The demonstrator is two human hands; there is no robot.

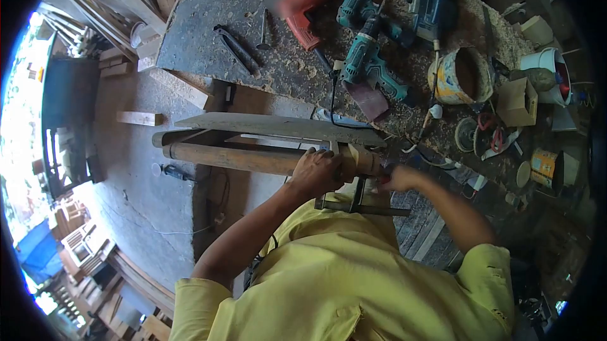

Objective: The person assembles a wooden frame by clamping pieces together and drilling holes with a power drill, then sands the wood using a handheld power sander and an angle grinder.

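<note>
A long wooden piece (240, 158) with a rounded front lies across in front of my body, below a grey board (265, 125). My left hand (314, 173) is wrapped over its right part, fingers bent round the wood beside a short upright block. Under that hand is a dark metal clamp (373, 210) with a long bar, close to the yellow shirt. At the right end of the wood, my right hand (404, 178) is closed at a small dark and red object, mostly hidden by the fingers, so I cannot make it out.
The dusty workbench (208, 37) ahead holds a red drill (306, 9), teal cordless drills (367, 56), a blue power tool (430, 3), pincers (235, 50) and a paint-stained bucket (452, 75). Cords hang near the bench edge. A wooden offcut (139, 118) lies at left.
</note>
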